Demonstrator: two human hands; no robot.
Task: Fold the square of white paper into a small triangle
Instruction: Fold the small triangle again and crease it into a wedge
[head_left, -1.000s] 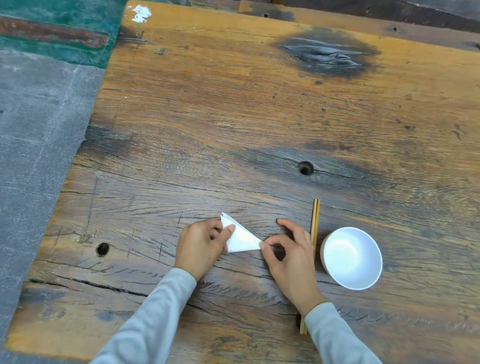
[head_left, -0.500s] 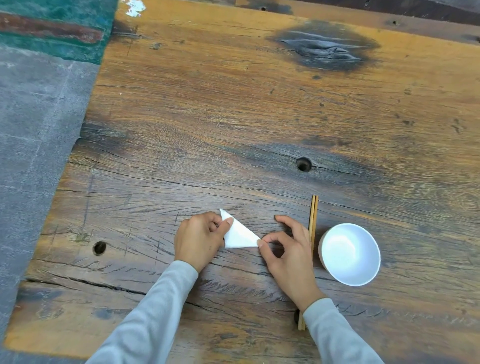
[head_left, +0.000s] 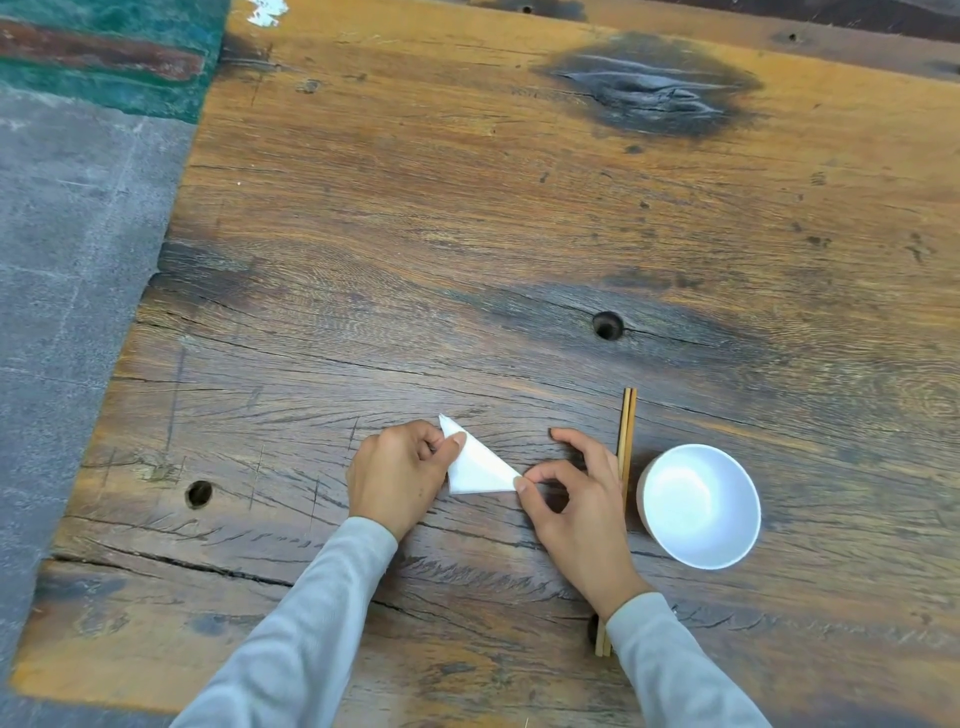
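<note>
The white paper, already a small triangle, lay flat on the desk near its near edge. The left hand pinned one side with its thumb; the right hand pinched the opposite tip between thumb and forefinger, probably to keep the layers aligned while creasing. Beside the chopsticks, the white bowl appeared empty.

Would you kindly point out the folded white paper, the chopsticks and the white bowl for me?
folded white paper (head_left: 478, 470), head view, middle of the triangle's top face.
chopsticks (head_left: 626, 423), head view, bare upper stretch above the right hand.
white bowl (head_left: 698, 501), head view, inner floor of the bowl.
</note>
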